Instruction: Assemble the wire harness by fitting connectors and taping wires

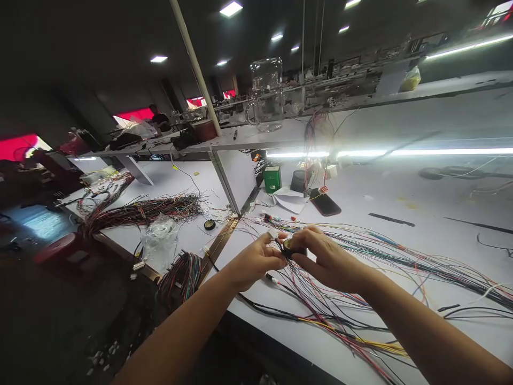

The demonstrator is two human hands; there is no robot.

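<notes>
Near the middle of the view, my left hand (pixel 256 263) is closed on a white connector (pixel 273 234) and the dark wires behind it. My right hand (pixel 326 260), just to the right, has its fingers closed round a roll of black tape (pixel 289 247). The roll touches the wires beside the connector. From between both hands, a bundle of thin coloured wires (pixel 304 289) spreads down and right over the white table (pixel 276 331). Another long bundle (pixel 380 247) runs behind my right hand to the right edge.
A dark phone (pixel 325 202), green box (pixel 272 179) and folded paper (pixel 289 200) lie behind my hands. At left are a second tape roll (pixel 209 224), a plastic bag (pixel 160 238) and large wire bundles (pixel 148 210). A glass jug (pixel 267 96) stands on the shelf (pixel 240 141).
</notes>
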